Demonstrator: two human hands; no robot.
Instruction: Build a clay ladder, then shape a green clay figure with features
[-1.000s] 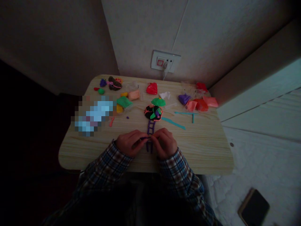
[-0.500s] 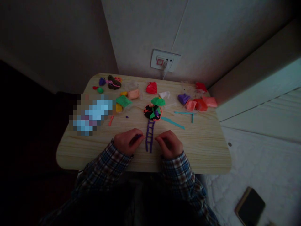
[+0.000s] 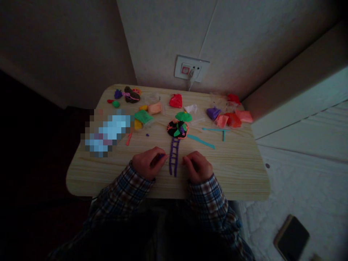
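A purple clay ladder [image 3: 174,157] lies flat on the pale wooden table [image 3: 239,170], leading up to a black clay disc [image 3: 177,129] decorated with green, orange and purple bits. My left hand [image 3: 148,162] rests just left of the ladder, fingers curled around a small purple clay piece [image 3: 161,156]. To the right of the ladder sits my right hand [image 3: 198,166], fingers curled in, with nothing visible in them. Both hands lie on the table, apart from the ladder's rails.
Clay lumps in red, green, yellow, orange, purple and white, some in clear bags, are strewn along the back of the table. Teal clay strips [image 3: 201,141] lie right of the disc. A wall socket [image 3: 191,69] is behind. A phone [image 3: 292,237] lies on the bed at lower right.
My hands, joined over the ladder's lower part a second ago, have drawn apart to either side of it. The whole ladder now shows.
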